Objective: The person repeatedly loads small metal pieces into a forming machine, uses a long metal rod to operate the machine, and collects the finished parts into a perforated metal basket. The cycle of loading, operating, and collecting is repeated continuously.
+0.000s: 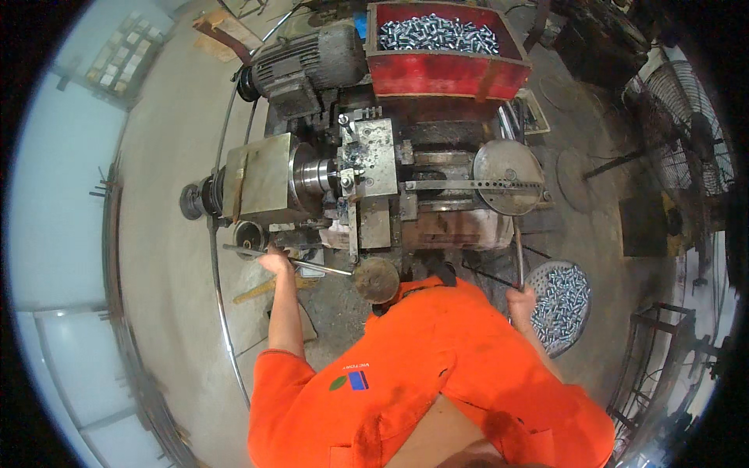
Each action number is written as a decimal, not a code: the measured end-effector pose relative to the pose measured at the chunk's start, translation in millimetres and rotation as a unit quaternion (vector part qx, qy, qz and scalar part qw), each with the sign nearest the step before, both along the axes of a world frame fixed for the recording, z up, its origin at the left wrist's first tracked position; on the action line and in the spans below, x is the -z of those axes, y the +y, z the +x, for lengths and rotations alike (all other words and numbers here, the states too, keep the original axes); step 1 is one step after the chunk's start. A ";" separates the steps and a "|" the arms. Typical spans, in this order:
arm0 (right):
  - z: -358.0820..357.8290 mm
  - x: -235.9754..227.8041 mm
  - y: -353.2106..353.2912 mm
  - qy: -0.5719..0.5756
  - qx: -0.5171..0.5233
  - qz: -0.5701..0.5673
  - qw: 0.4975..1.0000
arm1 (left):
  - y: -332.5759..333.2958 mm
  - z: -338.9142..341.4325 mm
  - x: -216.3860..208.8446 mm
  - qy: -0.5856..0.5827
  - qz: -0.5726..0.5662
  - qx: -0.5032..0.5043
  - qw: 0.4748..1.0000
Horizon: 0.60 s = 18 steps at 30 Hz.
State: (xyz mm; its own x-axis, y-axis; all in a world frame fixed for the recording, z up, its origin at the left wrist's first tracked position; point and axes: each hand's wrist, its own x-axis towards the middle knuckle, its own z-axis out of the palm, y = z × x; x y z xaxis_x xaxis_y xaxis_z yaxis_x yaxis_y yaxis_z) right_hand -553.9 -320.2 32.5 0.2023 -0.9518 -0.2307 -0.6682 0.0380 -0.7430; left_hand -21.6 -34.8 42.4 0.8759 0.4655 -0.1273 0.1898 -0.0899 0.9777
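Observation:
A small lathe-like machine [373, 156] stands in front of me, with a boxy metal headstock [261, 179] on its left and a spindle [316, 175] turned toward the tool block. My left hand [275, 261] is closed around a thin metal rod [324, 268], which slants toward a round, dirty disc-shaped knob [376, 281] near my waist. On the right, my right hand [521, 300] is wrapped round the lower end of an upright metal lever [520, 253]. The lever stands below a round metal plate [507, 178] crossed by a perforated flat bar [476, 186].
A red bin [449, 76] full of small shiny metal parts [437, 35] sits behind the machine, beside an electric motor [312, 66]. A perforated basin [538, 274] of similar parts stands right of my right hand. A caged fan [679, 117] and a metal frame [655, 351] are farther right.

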 end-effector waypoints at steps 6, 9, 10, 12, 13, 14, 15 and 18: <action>-1.4 22.8 0.7 0.008 0.020 0.008 1.000 | -2.6 0.0 -1.1 -0.002 0.015 0.015 1.000; -4.2 1.8 -19.1 0.056 -0.026 0.018 0.998 | 4.7 0.3 -5.2 0.045 0.020 0.079 0.996; -14.1 2.4 -33.7 0.104 -0.047 -0.011 0.993 | 11.7 -2.5 -7.6 0.037 0.015 0.096 0.995; -42.2 4.4 -70.4 0.200 -0.085 -0.073 0.973 | 21.3 -7.8 -10.4 0.022 0.001 0.135 0.991; -52.1 0.4 -95.0 0.248 -0.118 -0.092 0.957 | 44.8 0.0 1.8 0.048 0.068 0.151 0.985; -63.7 -3.1 -123.3 0.299 -0.140 -0.112 0.937 | 42.2 -2.0 3.6 0.091 0.070 0.187 0.976; -74.7 -4.0 -153.9 0.361 -0.162 -0.165 0.904 | 39.1 -2.8 -3.7 0.131 0.073 0.223 0.963; -56.9 -28.2 -231.5 0.456 -0.169 -0.209 0.848 | 52.7 -13.6 -22.7 0.185 0.056 0.329 0.924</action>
